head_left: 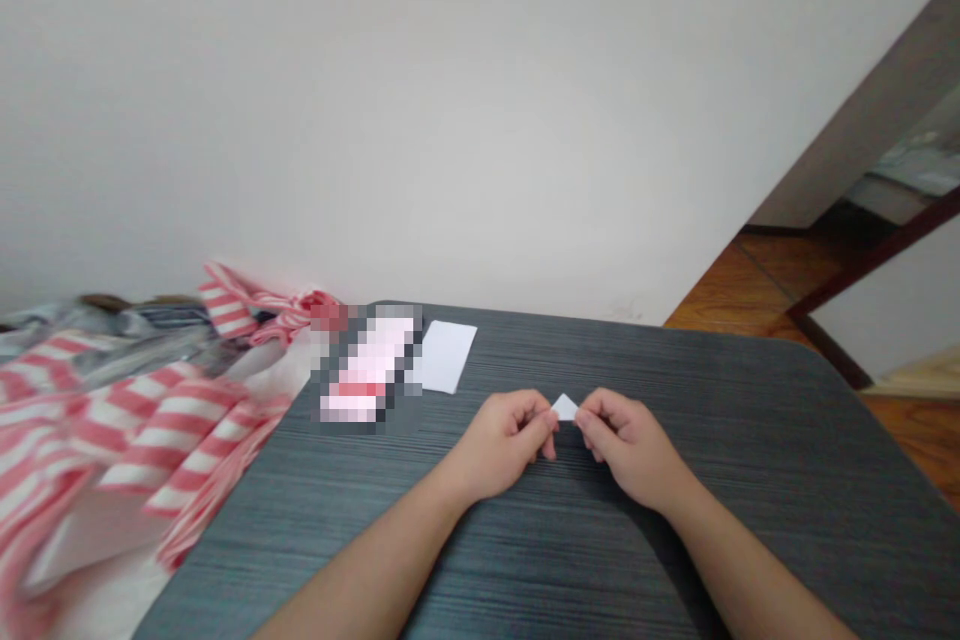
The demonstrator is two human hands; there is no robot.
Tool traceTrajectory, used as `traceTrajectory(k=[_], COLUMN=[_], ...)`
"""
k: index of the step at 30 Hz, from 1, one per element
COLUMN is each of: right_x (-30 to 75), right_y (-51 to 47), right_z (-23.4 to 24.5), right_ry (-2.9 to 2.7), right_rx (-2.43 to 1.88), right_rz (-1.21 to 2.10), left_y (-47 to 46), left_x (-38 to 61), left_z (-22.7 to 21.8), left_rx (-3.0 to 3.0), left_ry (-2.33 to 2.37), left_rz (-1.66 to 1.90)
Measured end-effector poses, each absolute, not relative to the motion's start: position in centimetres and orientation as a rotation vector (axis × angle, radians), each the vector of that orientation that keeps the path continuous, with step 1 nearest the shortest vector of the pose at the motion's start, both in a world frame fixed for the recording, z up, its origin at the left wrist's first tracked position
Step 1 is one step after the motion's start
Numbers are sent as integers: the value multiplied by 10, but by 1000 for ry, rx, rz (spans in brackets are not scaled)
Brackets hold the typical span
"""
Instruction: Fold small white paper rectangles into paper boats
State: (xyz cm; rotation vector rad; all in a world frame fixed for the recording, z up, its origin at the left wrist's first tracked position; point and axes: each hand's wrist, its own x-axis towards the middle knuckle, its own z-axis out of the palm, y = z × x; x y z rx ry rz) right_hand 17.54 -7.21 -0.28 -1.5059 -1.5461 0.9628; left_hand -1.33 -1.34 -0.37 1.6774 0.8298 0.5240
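A small piece of white folded paper [564, 408], its top coming to a point, is held between my two hands just above the dark table [540, 560]. My left hand [510, 442] pinches its left corner between thumb and forefinger. On the opposite corner, my right hand [626, 445] has the same kind of pinch. The fingertips cover both ends of the paper. Farther back and to the left, a stack of white paper [448, 357] lies flat on the table.
Left of the paper stack, a pixelated pinkish rectangular object [367, 370] lies on the table. Red-and-white striped cloth [161, 420] is heaped beyond the left edge. A pale wall [480, 120] rises behind the table, and wooden flooring [750, 285] shows at the right.
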Motion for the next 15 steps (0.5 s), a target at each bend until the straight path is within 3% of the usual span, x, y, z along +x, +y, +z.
traceTrajectory(k=[15], right_x=[177], right_y=[-72], right_z=[-2], right_ry=[-1519], right_rx=[-1526], right_rz=[971], left_y=[-13], left_x=[-12], left_z=[-1], left_rx=[1558], left_ry=[817], left_rz=[536])
